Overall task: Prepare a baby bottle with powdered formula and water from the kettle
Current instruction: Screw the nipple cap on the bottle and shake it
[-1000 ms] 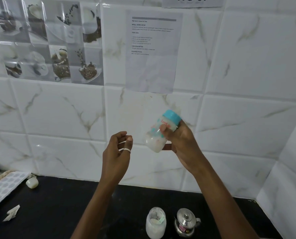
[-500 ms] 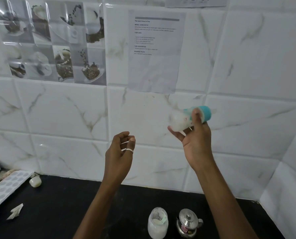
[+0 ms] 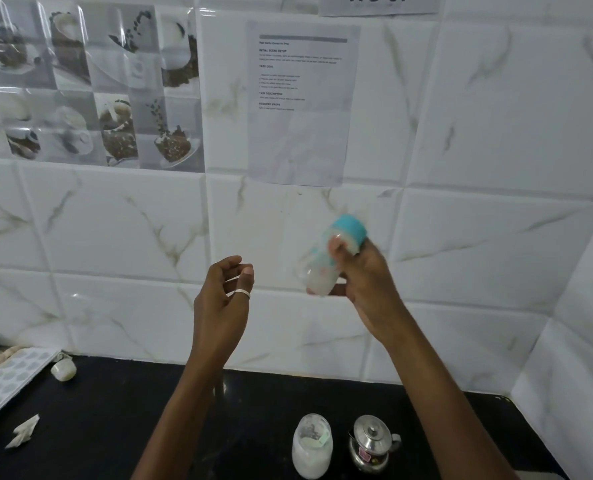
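Our right hand [image 3: 364,282] grips the blurred, tilted bottle [image 3: 326,261], cap toward one o'clock; our left hand [image 3: 224,299] hangs loosely curled, empty, above the desk [image 3: 115,427].

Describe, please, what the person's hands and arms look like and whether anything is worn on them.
Both forearms are bare, with no sleeves, watch or bracelet in view. The left hand wears a plain silver-coloured ring on one finger; a thin pale band shows on a finger behind it too. The right hand shows no ring or glove on its visible side.
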